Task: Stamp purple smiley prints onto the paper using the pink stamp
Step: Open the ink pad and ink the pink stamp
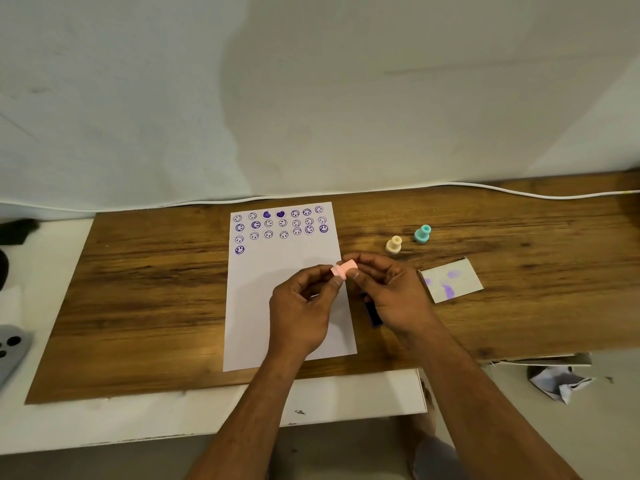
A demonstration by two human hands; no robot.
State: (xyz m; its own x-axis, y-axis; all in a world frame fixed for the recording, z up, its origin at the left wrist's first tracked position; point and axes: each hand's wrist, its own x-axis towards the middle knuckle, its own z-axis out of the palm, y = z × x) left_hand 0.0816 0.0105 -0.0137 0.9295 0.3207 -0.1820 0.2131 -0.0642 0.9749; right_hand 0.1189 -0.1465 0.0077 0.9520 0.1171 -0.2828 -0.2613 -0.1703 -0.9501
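A white paper (284,271) lies on the wooden board, its top rows filled with several purple smiley prints (280,225) and two purple hearts. The pink stamp (344,269) is held above the paper's right edge, lying sideways between both hands. My left hand (301,306) pinches its left end with thumb and fingertips. My right hand (384,289) grips its right end. A dark purple ink pad (372,311) lies on the board under my right hand, mostly hidden.
A cream stamp (393,244) and a teal stamp (422,233) stand right of the paper. A small paper scrap (450,280) with purple smudges lies further right. A white cable (519,194) runs along the board's back edge. Crumpled paper (561,381) sits low right.
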